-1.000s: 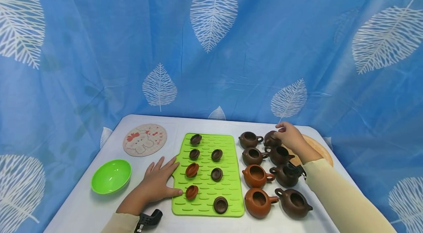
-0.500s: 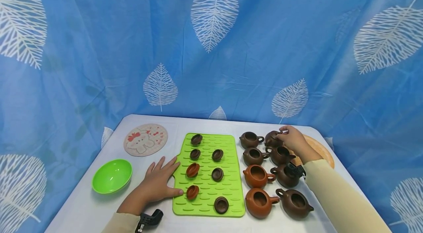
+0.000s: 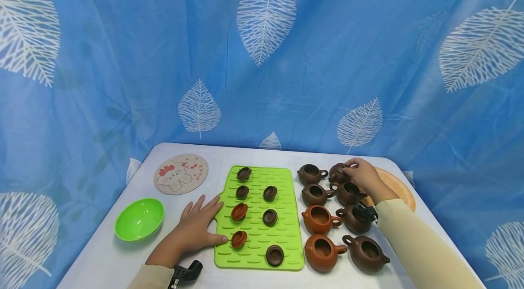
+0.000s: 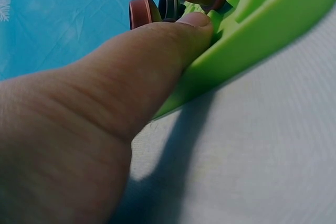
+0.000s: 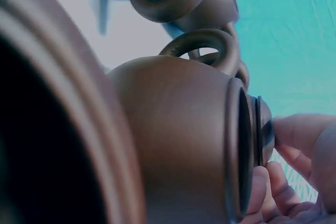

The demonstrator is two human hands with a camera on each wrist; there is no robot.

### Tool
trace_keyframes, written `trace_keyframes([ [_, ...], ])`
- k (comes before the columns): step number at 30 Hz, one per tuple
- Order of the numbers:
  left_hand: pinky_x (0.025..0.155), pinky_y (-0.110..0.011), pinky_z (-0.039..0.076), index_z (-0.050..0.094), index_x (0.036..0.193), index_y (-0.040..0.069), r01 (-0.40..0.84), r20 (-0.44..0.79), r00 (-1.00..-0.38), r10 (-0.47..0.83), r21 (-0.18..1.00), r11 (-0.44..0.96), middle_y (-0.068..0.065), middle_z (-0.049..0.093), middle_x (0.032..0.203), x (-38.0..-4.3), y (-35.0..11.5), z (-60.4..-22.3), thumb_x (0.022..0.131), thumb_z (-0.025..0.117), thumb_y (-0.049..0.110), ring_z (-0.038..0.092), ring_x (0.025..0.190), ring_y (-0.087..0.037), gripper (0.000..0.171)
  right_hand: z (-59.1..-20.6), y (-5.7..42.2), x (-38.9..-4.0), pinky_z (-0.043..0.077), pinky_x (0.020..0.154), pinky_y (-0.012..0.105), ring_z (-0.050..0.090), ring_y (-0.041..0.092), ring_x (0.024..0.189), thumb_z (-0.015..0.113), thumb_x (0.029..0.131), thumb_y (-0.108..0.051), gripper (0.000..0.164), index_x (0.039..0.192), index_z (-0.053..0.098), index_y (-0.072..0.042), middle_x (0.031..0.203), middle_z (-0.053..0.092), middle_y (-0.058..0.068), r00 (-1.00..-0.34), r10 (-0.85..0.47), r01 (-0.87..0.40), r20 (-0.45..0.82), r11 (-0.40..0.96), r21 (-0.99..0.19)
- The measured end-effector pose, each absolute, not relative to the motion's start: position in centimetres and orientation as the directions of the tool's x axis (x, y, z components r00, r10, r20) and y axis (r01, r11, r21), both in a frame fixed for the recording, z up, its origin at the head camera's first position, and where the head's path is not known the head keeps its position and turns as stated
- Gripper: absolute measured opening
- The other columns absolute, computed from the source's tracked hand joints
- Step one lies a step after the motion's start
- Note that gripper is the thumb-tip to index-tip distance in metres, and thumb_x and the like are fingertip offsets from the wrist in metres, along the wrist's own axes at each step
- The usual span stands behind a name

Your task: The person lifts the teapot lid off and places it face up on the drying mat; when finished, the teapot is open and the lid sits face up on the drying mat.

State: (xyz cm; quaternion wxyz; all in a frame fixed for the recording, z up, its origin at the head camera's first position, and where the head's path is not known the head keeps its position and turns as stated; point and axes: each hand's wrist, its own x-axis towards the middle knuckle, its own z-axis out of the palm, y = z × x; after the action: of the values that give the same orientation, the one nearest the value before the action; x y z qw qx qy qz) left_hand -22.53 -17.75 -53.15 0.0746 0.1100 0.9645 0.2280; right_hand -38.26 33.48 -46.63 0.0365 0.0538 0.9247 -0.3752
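Observation:
In the head view my right hand point(image 3: 363, 175) is at the far dark-brown teapot point(image 3: 338, 173) of the right column. The right wrist view shows my fingertips point(image 5: 291, 132) pinching the domed lid point(image 5: 266, 132) at that teapot's mouth, partly hidden behind a nearer open teapot point(image 5: 178, 129). My left hand point(image 3: 196, 227) lies with spread fingers on the left edge of the green mat point(image 3: 286, 239). Its thumb point(image 4: 197, 22) touches the mat just beside a reddish-brown lid point(image 3: 239, 239). Several more lids, dark and reddish brown, lie on the mat.
Several lidless teapots, including a reddish-brown one point(image 3: 321, 252) and a dark one point(image 3: 367, 255), stand in two close columns right of the mat. A round wood-coloured mat point(image 3: 395, 186) lies beyond my right wrist. At left are a green bowl point(image 3: 139, 219) and a round printed mat point(image 3: 181, 174).
My right hand has come slightly down and to the right at the far teapot, its fingers drawing closer together. My left hand has stayed put on the mat.

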Motion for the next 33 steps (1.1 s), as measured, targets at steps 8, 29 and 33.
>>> trace_keyframes([
  [8, 0.125, -0.069, 0.002, 0.047, 0.159, 0.020, 0.190, -0.085, -0.964, 0.253, 0.449, 0.873, -0.001, 0.030, 0.173, -22.6, -17.7, -53.2, 0.071, 0.082, 0.075, 0.011, 0.161, -0.046, 0.110, -46.7, 33.1, -38.1, 0.051, 0.064, 0.032, 0.058, 0.023, 0.086, 0.063, 0.105, -0.026, 0.030, 0.125, 0.059, -0.004, 0.113, 0.061, 0.017, -0.988, 0.102, 0.154, -0.116, 0.698, -0.699],
  [29, 0.125, -0.070, 0.003, 0.046, 0.160, 0.019, 0.188, -0.088, -0.963, 0.254, 0.455, 0.870, -0.001, 0.030, 0.173, -22.5, -17.9, -52.7, 0.071, 0.083, 0.073, 0.011, 0.160, -0.047, 0.110, -46.0, 31.3, -36.7, 0.053, 0.074, 0.038, 0.064, 0.029, 0.098, 0.044, 0.113, -0.019, 0.029, 0.131, 0.051, 0.002, 0.117, 0.062, 0.023, -0.987, 0.156, 0.136, -0.047, 0.632, -0.763],
  [33, 0.125, -0.070, 0.003, 0.047, 0.159, 0.019, 0.187, -0.085, -0.964, 0.252, 0.459, 0.868, -0.002, 0.030, 0.173, -22.3, -17.7, -52.8, 0.071, 0.083, 0.072, 0.012, 0.160, -0.047, 0.110, -46.0, 30.9, -36.9, 0.057, 0.074, 0.031, 0.065, 0.017, 0.090, 0.041, 0.114, -0.018, 0.035, 0.139, 0.048, 0.005, 0.116, 0.064, 0.019, -0.985, 0.154, 0.150, -0.082, 0.512, -0.845],
])
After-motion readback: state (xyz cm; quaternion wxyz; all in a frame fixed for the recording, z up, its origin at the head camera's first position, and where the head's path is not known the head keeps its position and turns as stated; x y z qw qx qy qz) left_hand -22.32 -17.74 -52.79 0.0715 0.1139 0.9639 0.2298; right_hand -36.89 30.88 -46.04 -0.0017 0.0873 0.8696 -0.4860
